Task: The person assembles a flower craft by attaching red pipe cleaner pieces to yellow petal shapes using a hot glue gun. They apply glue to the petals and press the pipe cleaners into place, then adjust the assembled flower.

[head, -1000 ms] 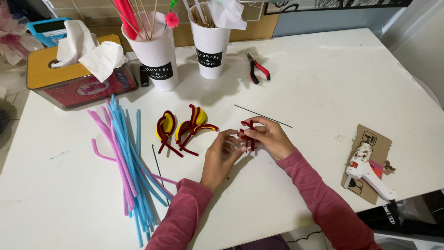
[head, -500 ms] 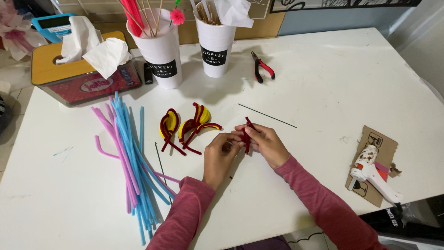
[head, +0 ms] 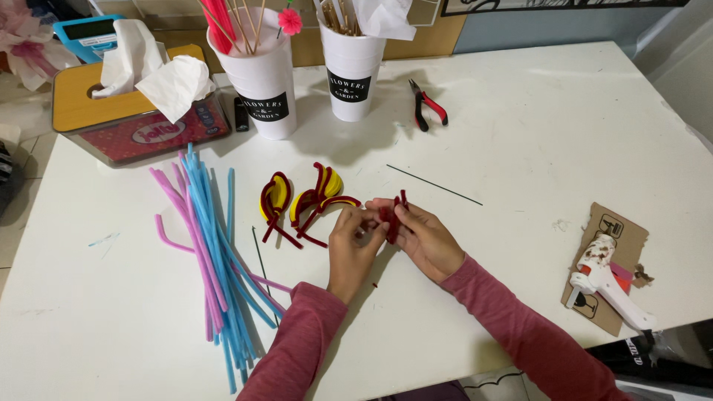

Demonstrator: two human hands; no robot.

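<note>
While both hands meet near the middle of the white table (head: 564, 134), the left hand (head: 355, 249) and the right hand (head: 427, 239) are pinched together on a dark red pipe cleaner piece (head: 392, 220), fingertips closed on it from either side, its ends poking up between the thumbs. That piece sits just above the tabletop, dead centre of the head view, gripped firmly by both.

At nine o'clock from the hands, close by, lie the finished red-and-yellow petal loops (head: 306, 202), two clusters side by side. Further out at nine o'clock, a long bundle of blue and pink pipe cleaners (head: 212, 245) fans across the table. A thin dark wire (head: 434, 185) rests at one o'clock from the hands, near but apart.

Up at twelve o'clock stand two white cups (head: 261, 82) stuffed with sticks, with red-handled pliers (head: 426, 105) just right of them. At ten o'clock, far back, there is a tissue box (head: 134, 122) with a wooden lid. Over at three o'clock, well apart, a white glue gun (head: 607, 281) lies on a scrap of cardboard (head: 622, 232) near the table's edge.
</note>
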